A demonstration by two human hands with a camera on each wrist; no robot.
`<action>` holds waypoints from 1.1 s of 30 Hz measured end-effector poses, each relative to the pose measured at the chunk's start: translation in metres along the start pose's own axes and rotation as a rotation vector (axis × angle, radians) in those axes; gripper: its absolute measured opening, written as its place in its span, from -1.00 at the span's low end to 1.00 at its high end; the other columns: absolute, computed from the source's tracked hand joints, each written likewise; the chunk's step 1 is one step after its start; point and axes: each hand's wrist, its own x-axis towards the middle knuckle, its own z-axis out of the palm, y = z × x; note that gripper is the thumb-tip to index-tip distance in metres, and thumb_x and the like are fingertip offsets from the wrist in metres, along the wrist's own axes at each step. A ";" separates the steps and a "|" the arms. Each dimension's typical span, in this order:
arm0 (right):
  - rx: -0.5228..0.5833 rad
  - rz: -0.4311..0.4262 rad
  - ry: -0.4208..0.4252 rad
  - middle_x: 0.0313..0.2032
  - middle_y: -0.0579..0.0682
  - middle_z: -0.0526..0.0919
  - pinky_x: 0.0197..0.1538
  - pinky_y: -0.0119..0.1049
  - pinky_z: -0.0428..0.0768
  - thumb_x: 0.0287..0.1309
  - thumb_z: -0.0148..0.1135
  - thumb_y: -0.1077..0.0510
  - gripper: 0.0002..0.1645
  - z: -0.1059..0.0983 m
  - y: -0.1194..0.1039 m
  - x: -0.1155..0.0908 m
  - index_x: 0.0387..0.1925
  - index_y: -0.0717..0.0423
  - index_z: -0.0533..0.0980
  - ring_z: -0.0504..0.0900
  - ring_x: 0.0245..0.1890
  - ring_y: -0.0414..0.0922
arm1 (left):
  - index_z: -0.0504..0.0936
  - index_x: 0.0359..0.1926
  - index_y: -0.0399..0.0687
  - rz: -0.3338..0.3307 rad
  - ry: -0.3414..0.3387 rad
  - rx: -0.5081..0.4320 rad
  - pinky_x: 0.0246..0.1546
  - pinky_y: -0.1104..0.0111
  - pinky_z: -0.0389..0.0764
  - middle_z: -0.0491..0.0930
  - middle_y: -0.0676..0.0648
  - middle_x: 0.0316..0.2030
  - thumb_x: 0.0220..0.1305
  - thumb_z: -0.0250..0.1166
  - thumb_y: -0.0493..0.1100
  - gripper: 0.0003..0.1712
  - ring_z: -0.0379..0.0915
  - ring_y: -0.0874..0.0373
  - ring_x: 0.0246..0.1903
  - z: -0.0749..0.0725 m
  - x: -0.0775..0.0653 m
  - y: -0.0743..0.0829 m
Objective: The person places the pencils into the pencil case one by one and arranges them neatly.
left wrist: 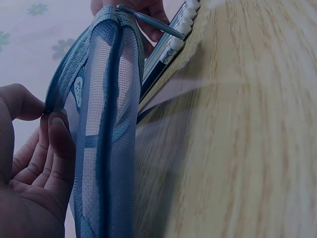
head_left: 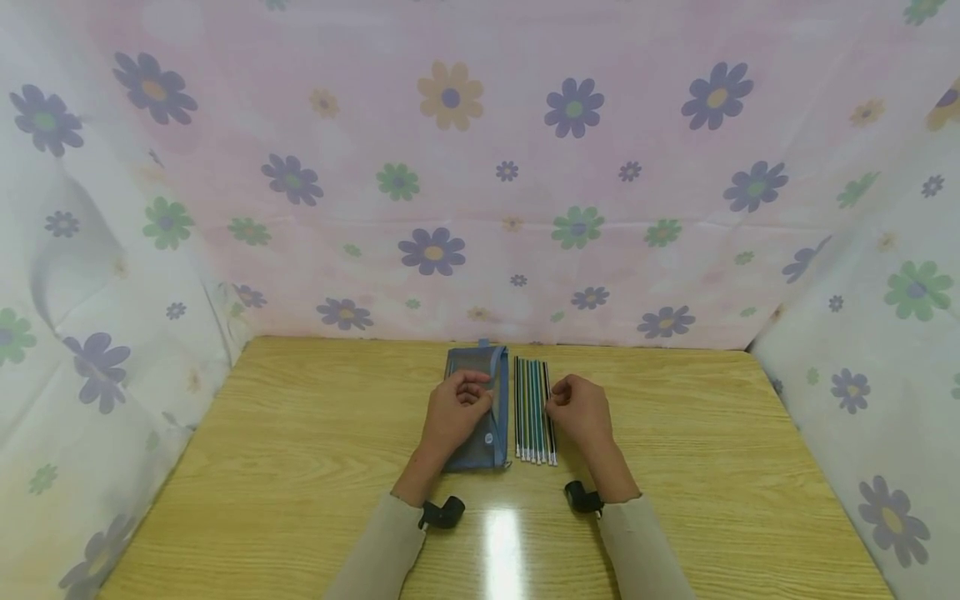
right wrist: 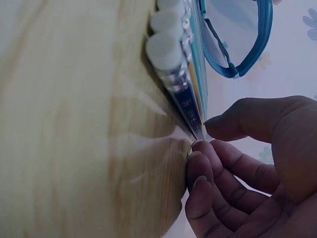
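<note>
A blue mesh pencil pouch (head_left: 480, 429) lies flat on the wooden table (head_left: 300, 450). To its right several pencils (head_left: 531, 408) lie side by side, white eraser ends toward me. My left hand (head_left: 472, 390) rests on the pouch. In the left wrist view the pouch (left wrist: 104, 124) has its edge pinched between that hand's (left wrist: 47, 111) thumb and fingers, which lifts it. My right hand (head_left: 555, 402) is curled at the right side of the row. Its (right wrist: 200, 136) thumb and fingertips close on the outermost pencil (right wrist: 185, 106).
Floral cloth (head_left: 480, 167) hangs behind the table and along both sides. Bare wood lies to the left and right of the hands and in front of them, with a bright glare patch (head_left: 504, 542) near me.
</note>
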 end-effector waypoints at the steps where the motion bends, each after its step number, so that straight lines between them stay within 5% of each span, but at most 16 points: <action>1: -0.007 0.007 0.000 -0.36 0.06 0.73 -0.17 -0.03 0.69 0.14 0.45 0.28 -0.83 0.000 0.000 0.000 -0.21 0.24 0.68 0.70 -0.33 -0.02 | 0.76 -0.04 -0.19 0.000 -0.002 0.001 -0.28 0.47 0.64 0.70 -0.12 -0.31 0.29 0.45 -0.37 -0.78 0.62 0.14 -0.34 0.000 0.000 0.000; 9: -0.056 0.044 0.013 -0.41 0.05 0.75 -0.26 -0.05 0.69 0.13 0.44 0.24 -0.88 -0.001 -0.003 -0.001 -0.29 0.23 0.71 0.70 -0.41 -0.03 | 0.74 -0.02 -0.31 -0.020 0.019 0.021 -0.32 0.51 0.59 0.70 -0.18 -0.31 0.27 0.44 -0.43 -0.75 0.61 0.07 -0.36 0.003 -0.001 0.003; 14: -0.078 0.067 0.016 -0.47 0.04 0.74 -0.40 -0.11 0.65 0.16 0.46 0.21 -0.88 -0.002 -0.005 -0.003 -0.43 0.20 0.72 0.66 -0.50 -0.06 | 0.70 -0.02 -0.48 -0.015 0.017 0.012 -0.31 0.51 0.59 0.68 -0.29 -0.32 0.27 0.40 -0.50 -0.75 0.61 -0.02 -0.35 0.001 -0.006 0.027; 18: -0.095 0.120 -0.007 -0.65 -0.01 0.67 -0.61 -0.24 0.47 0.17 0.45 0.16 -0.69 -0.005 -0.007 -0.004 -0.66 0.14 0.68 0.53 -0.68 -0.11 | 0.68 -0.04 -0.51 0.001 0.008 0.002 -0.30 0.50 0.60 0.67 -0.29 -0.32 0.26 0.38 -0.51 -0.76 0.60 0.06 -0.36 -0.002 -0.009 0.041; 26: -0.141 0.184 -0.028 -0.78 -0.07 0.59 -0.73 -0.33 0.27 0.16 0.47 0.05 -0.58 -0.005 -0.010 -0.005 -0.76 0.11 0.68 0.45 -0.79 -0.16 | 0.71 -0.02 -0.40 -0.019 0.012 0.003 -0.32 0.54 0.57 0.68 -0.24 -0.31 0.29 0.41 -0.47 -0.76 0.59 0.03 -0.35 0.002 -0.001 0.009; 33: -0.206 0.189 -0.026 -0.85 -0.14 0.36 -0.74 -0.35 0.12 0.10 0.43 0.04 -0.47 -0.004 -0.011 -0.006 -0.88 -0.01 0.43 0.29 -0.82 -0.18 | 0.75 -0.01 -0.23 -0.025 -0.022 -0.024 -0.30 0.48 0.62 0.70 -0.14 -0.30 0.32 0.44 -0.37 -0.77 0.61 0.12 -0.34 -0.002 -0.001 0.001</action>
